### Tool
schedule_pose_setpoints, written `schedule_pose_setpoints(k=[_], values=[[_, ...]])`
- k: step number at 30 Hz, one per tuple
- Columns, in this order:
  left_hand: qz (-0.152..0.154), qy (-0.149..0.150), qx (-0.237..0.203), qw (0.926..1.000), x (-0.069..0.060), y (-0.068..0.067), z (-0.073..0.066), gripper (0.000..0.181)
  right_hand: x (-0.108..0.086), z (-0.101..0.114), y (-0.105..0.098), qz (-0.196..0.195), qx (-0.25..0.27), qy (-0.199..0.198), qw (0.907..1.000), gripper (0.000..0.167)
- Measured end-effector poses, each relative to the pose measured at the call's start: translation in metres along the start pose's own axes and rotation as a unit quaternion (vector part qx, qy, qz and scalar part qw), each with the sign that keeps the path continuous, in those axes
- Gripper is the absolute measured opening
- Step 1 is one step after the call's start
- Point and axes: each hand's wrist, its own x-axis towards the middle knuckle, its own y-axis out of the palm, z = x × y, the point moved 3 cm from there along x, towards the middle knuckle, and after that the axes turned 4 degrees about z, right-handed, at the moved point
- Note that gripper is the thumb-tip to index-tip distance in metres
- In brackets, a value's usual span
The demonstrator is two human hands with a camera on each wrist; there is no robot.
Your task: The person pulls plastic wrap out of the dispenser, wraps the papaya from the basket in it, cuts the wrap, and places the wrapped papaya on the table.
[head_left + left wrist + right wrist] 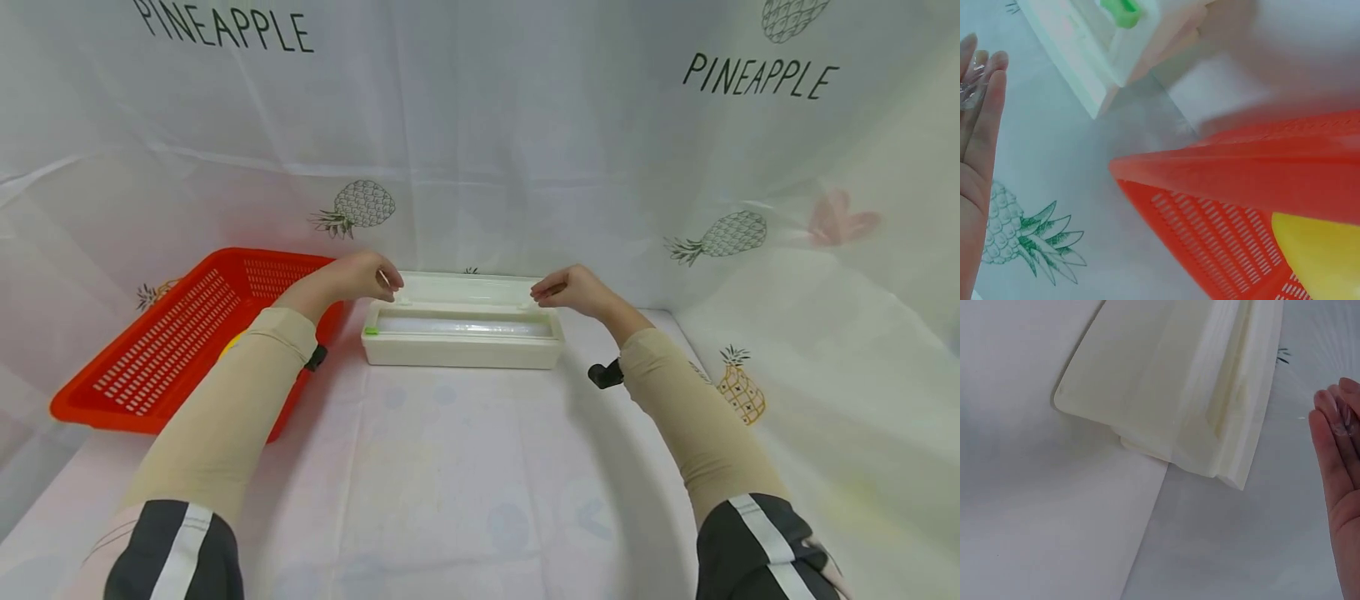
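A white cling film dispenser (461,355) stands at the back of the table, its lid (465,288) raised toward the wall. Inside lies a roll of cling film (468,326). A green slider (1124,12) sits at the dispenser's left end. My left hand (360,277) is above the left end and pinches clear cling film (971,87) between thumb and fingers. Above the right end, my right hand (576,292) pinches the film (1340,429) too. The stretch of film between the two hands is too transparent to trace in the head view.
To the left, a red slotted basket (75,407) stands close beside the left forearm. Something yellow (1329,256), partly hidden, lies in it. A white pineapple-print sheet (480,100) hangs behind and on the sides, and a pale cloth (450,475) covers the table.
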Motion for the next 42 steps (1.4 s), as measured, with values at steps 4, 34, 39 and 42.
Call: schedule_pose_setpoints(k=[4,34,39,42], values=[[-0.017,0.014,0.012,0.9997,0.000,-0.004,-0.001,0.030,0.001,0.002,-0.003,-0.023,-0.004,-0.016,0.9996,0.030],[-0.119,0.047,0.013,0.9917,-0.013,-0.032,-0.023,0.043,-0.012,0.033,-0.030,-0.099,0.026,-0.047,0.9937,0.028],[-0.133,0.049,0.021,0.9897,-0.018,-0.038,-0.030,0.043,-0.013,0.039,-0.035,-0.113,0.027,-0.046,0.9921,0.029],[-0.140,0.054,0.020,0.9885,-0.021,-0.042,-0.035,0.043,-0.015,0.045,-0.038,-0.123,0.019,-0.048,0.9911,0.031]])
